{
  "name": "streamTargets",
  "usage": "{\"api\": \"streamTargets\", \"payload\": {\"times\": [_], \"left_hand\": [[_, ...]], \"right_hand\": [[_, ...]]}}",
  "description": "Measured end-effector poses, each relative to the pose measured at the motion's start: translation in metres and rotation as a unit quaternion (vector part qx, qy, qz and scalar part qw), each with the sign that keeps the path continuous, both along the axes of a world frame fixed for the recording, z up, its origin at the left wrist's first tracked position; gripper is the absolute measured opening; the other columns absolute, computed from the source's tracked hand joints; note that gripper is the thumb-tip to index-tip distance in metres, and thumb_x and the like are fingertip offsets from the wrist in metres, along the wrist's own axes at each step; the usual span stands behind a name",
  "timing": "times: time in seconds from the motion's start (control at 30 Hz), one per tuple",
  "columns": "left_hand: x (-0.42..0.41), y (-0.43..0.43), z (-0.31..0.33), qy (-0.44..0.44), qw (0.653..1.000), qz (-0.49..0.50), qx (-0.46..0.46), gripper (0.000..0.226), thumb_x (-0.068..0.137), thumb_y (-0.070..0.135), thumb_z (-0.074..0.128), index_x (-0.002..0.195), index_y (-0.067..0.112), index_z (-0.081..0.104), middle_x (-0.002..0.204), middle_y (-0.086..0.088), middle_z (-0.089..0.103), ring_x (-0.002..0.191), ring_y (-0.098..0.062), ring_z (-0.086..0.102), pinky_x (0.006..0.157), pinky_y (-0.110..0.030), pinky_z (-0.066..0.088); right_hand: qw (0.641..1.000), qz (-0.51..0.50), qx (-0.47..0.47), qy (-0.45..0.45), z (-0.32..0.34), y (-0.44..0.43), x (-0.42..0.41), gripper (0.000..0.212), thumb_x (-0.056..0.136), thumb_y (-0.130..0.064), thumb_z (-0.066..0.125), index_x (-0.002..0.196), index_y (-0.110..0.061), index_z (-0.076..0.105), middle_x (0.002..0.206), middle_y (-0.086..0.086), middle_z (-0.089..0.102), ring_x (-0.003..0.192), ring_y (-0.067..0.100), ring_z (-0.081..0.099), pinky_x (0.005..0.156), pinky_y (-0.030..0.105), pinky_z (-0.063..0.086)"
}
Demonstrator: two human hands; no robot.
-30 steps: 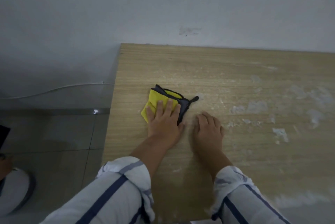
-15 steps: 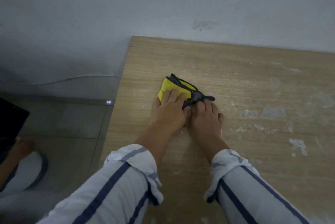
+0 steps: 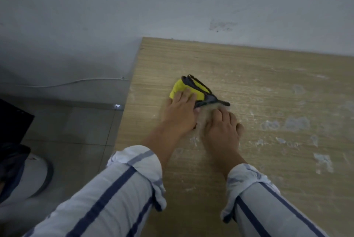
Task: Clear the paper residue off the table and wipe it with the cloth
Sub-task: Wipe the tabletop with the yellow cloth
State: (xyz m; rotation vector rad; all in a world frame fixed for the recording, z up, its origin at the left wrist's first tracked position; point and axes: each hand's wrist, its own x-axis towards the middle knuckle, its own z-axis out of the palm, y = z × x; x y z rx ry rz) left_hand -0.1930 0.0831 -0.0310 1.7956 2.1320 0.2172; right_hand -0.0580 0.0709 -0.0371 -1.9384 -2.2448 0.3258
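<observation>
My left hand (image 3: pixel 180 116) presses flat, fingers straight, on the yellow cloth (image 3: pixel 181 87) near the table's (image 3: pixel 249 68) left edge. My right hand (image 3: pixel 222 131) beside it curls blurred fingers onto the wood; I cannot tell whether they pinch anything. Paper residue (image 3: pixel 297 123) lies further right.

- Nothing legible on the yellow-and-grey cloth (image 3: pixel 183 91): no tag, brand or print to read.
- Nothing legible on the wooden table (image 3: pixel 249 72): only pale smears, with no letters or digits among them.
- Nothing legible on the grey wall (image 3: pixel 172 3): only dark specks and scuffs, none forming a sign.
- Nothing legible on the striped sleeves (image 3: pixel 118 188): plain stripes, no logo or label.
</observation>
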Motion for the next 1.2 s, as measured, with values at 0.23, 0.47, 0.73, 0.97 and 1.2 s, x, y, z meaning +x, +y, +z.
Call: {"api": "streamTargets", "payload": {"times": [0.23,0.47,0.73,0.97,1.2], "left_hand": [[-0.121,-0.035,0.007,0.034,0.942,0.331,0.045,0.043,0.096,0.029,0.038,0.133,0.008,0.045,0.145,-0.011,0.037,0.134,-0.030,0.029,0.112,-0.042,0.022],[-0.003,-0.077,0.012,0.013,0.995,0.049,0.083,0.047,0.097,0.036,0.039,0.140,0.018,0.036,0.149,-0.004,0.032,0.136,-0.025,0.029,0.107,-0.039,0.024],[-0.073,-0.106,0.010,-0.014,0.963,0.268,0.027,0.049,0.100,0.034,0.033,0.145,0.017,0.030,0.157,-0.004,0.018,0.143,-0.025,0.013,0.114,-0.043,0.013],[0.036,-0.136,0.012,-0.031,0.998,0.033,0.047,0.050,0.098,0.037,0.033,0.144,0.017,0.033,0.157,-0.001,0.019,0.143,-0.020,0.015,0.114,-0.038,0.013],[-0.029,-0.171,-0.002,0.010,0.972,0.233,0.019,0.050,0.098,0.034,0.032,0.144,0.015,0.033,0.156,-0.005,0.022,0.144,-0.025,0.015,0.117,-0.042,0.014]], "right_hand": [[1.000,0.007,0.013,0.003,-0.001,0.001,0.001,0.035,0.094,-0.031,0.036,0.124,-0.016,0.046,0.144,0.005,0.037,0.133,0.029,0.027,0.104,0.050,0.022],[1.000,-0.001,0.001,0.008,0.002,0.000,0.002,0.035,0.094,-0.029,0.036,0.126,-0.018,0.044,0.146,0.005,0.034,0.134,0.029,0.024,0.107,0.049,0.018],[0.999,0.011,-0.028,-0.019,0.010,-0.004,-0.004,0.036,0.097,-0.024,0.032,0.131,-0.016,0.039,0.150,0.008,0.027,0.136,0.031,0.020,0.107,0.049,0.017],[0.998,0.042,-0.056,0.003,0.008,-0.038,-0.006,0.044,0.091,-0.020,0.042,0.135,-0.018,0.038,0.148,0.007,0.026,0.134,0.027,0.020,0.108,0.046,0.018],[0.996,0.082,-0.031,-0.001,0.009,-0.054,0.022,0.039,0.096,-0.030,0.035,0.133,-0.019,0.039,0.150,0.004,0.027,0.139,0.027,0.018,0.109,0.047,0.017]]}}
